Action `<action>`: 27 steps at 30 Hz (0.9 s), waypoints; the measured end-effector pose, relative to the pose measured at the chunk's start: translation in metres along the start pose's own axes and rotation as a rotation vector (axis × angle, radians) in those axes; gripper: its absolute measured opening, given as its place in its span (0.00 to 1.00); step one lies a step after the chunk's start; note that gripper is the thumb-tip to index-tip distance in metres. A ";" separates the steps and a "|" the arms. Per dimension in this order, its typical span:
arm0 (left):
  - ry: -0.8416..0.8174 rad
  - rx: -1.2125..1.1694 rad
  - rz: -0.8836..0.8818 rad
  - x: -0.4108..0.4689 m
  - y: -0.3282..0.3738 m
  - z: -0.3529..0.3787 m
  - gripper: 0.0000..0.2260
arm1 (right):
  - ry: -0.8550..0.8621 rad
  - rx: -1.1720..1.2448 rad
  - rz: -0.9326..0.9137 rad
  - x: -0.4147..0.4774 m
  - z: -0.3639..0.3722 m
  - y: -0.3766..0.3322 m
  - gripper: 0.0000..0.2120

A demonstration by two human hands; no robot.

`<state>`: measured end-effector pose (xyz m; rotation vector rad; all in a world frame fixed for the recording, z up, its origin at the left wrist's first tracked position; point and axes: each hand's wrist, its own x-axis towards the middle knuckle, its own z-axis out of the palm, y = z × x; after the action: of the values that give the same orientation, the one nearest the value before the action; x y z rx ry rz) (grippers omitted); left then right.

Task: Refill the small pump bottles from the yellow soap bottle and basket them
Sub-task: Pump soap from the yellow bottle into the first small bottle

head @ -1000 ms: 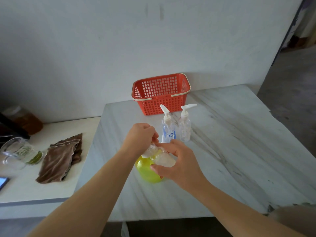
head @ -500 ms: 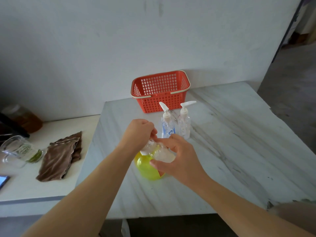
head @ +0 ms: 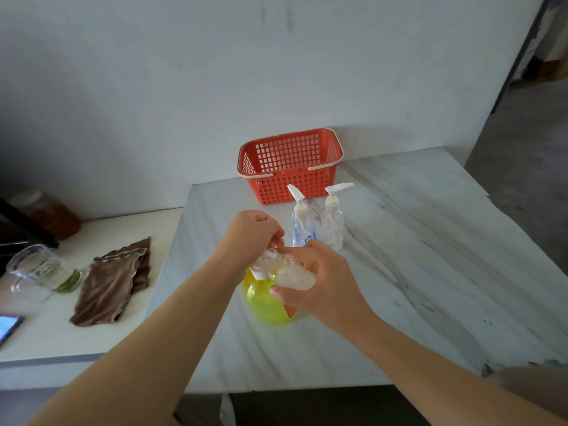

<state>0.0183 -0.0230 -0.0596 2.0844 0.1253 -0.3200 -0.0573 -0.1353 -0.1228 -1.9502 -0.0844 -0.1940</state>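
Here the right hand has its fingers curled round a small clear bottle, held tilted just above the yellow soap bottle. That bottle stands unheld on the tabletop. The left hand bunches its fingers round the small bottle's pump end, apparently to unscrew it, though the exact contact is hidden.

The risks I see:
- If the cap lets go suddenly, a jerk of either hand could tip the yellow bottle beneath.
- Any leftover liquid could run out of the tilted neck.
- The clear plastic looks slick, so a hard twist may spin the bottle in the grip.

Two other pump bottles stand just behind, in front of the orange basket, close enough for a knuckle to knock over.
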 end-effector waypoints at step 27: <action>-0.008 -0.034 -0.008 -0.001 -0.008 0.005 0.11 | -0.030 0.054 0.039 -0.003 0.003 0.005 0.23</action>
<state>0.0152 -0.0230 -0.0680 2.0490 0.1336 -0.3287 -0.0593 -0.1346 -0.1291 -1.8998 -0.0707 -0.1354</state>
